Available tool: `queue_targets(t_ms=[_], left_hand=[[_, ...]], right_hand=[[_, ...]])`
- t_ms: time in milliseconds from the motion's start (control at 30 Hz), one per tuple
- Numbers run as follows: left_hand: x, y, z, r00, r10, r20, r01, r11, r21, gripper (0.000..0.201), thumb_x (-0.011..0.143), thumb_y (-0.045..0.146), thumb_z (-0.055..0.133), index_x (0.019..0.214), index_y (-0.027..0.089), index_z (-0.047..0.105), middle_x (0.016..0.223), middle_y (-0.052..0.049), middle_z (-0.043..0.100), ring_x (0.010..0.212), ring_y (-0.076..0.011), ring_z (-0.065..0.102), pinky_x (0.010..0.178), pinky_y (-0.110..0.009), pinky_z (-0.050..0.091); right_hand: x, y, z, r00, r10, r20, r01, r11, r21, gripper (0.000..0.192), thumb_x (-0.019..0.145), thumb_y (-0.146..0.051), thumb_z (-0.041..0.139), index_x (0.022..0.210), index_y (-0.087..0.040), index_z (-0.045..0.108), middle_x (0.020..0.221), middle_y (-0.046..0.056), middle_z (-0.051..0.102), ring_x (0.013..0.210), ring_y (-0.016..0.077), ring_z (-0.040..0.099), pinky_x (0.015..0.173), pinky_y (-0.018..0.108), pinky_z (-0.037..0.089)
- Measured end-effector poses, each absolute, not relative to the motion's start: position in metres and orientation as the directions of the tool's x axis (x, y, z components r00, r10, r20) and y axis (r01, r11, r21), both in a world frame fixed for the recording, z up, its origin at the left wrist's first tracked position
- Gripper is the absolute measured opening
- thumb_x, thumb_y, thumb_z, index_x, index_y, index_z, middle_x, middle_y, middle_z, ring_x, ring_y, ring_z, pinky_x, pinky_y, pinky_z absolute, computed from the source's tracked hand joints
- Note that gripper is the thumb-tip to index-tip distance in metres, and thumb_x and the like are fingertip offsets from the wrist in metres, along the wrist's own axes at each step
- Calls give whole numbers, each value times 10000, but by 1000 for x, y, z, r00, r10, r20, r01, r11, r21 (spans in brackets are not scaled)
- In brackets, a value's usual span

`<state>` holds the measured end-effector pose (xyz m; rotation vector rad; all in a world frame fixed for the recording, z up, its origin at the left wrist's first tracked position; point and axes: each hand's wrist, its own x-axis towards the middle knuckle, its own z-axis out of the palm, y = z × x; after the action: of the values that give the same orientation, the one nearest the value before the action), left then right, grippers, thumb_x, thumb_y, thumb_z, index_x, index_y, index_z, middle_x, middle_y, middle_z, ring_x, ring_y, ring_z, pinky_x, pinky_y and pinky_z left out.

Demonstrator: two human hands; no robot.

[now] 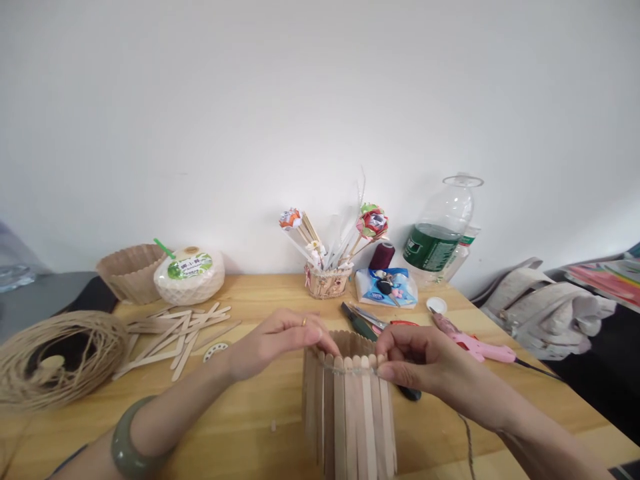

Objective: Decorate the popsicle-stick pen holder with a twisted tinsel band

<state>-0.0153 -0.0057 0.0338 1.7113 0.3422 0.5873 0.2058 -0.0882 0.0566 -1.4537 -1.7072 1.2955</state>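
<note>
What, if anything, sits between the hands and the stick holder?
Nothing visible. The left hand and right hand both already touch the top rim of the craft-stick holder, fingertips on the twine band. Scissors and the pink glue gun lie behind it.

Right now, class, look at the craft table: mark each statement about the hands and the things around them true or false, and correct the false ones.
1. Both hands touch the top rim of the stick holder. True: the left hand and right hand pinch the rim.
2. The pink glue gun is in the right hand. False: it lies on the table, behind that hand.
3. A coil of twine sits at the table's left edge. True.
4. The loose wooden sticks lie to the right of the holder. False: they lie to its left.
5. The plastic bottle has its cap on. False: its mouth is open.
</note>
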Motion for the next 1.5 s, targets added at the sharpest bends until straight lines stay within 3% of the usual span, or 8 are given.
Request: queue_targets(t_ms=[133,367,533,733,867,1233,1500], left_hand=[[-13,-7,40,803,557,211,-62,-274,960,387,850,421,435,844,147,709,864,-90,665,814,-193,591,769,-311,447],[-10,-17,38,794,565,224,130,-518,845,215,694,347,669,837,190,701,900,-57,653,872,-189,579,930,-374,372],[-11,-20,36,778,556,293,124,-593,796,146,679,269,687,793,179,702,896,-57,650,903,-190,579,1051,-442,214],[-13,-23,40,789,500,356,132,-704,698,147,687,227,665,827,204,704,865,-50,653,953,-206,562,1015,-443,273],[-12,-26,44,783,454,426,130,-789,601,109,701,178,640,787,215,696,763,-17,689,960,-204,561,1035,-445,223],[-12,-30,44,738,327,591,56,-902,428,104,754,151,596,769,215,676,640,24,708,890,-176,599,1056,-438,152],[-12,-28,42,741,324,588,52,-901,430,112,733,119,593,743,194,676,618,17,697,864,-172,610,1054,-435,153]], right_hand=[[200,-87,56,-227,964,-140,478,-15,-878,174,787,-320,575,725,-167,521,529,-70,402,483,70,356,428,195,236],[185,-91,61,-198,980,-29,613,101,-784,144,806,-260,549,693,-172,536,511,-76,374,466,67,325,404,191,227],[179,-100,58,-182,972,146,741,233,-630,155,812,-263,549,676,-190,541,522,-56,458,481,84,420,418,188,298],[177,-109,50,-234,903,360,830,378,-409,133,805,-198,539,674,-206,514,493,-65,483,410,76,428,383,177,309],[179,-114,42,-290,835,467,856,445,-264,143,829,-196,521,694,-217,481,510,-65,480,400,75,416,400,187,316],[182,-115,35,-342,761,552,830,519,-203,107,871,-209,479,765,-221,473,537,-68,473,407,71,418,415,181,313],[182,-114,35,-355,739,573,826,535,-178,132,869,-208,482,737,-209,475,542,-62,505,411,63,448,416,172,324]])
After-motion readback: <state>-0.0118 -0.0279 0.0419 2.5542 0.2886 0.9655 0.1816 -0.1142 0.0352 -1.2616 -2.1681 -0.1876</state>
